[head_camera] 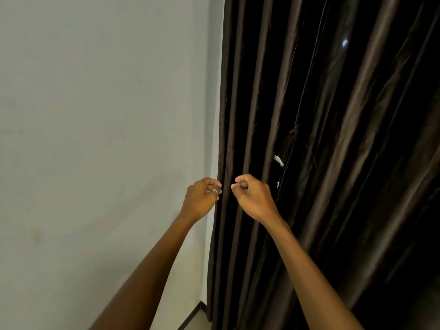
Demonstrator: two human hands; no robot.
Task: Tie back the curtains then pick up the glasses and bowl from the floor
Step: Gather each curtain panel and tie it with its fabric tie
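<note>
Curtain (333,139), dark brown, fills the right of the frame beside a pale wall (95,115). At lower centre my left grip (202,196) pinches its edge; whether my curled right grip (251,196) holds fabric, I cannot tell.

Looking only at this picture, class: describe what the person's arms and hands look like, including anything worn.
The left forearm and right forearm are bare, with no sleeve in view. The left hand wears a plain silver-coloured ring. The right hand shows no ring, and neither wrist carries a watch or bracelet.
</note>
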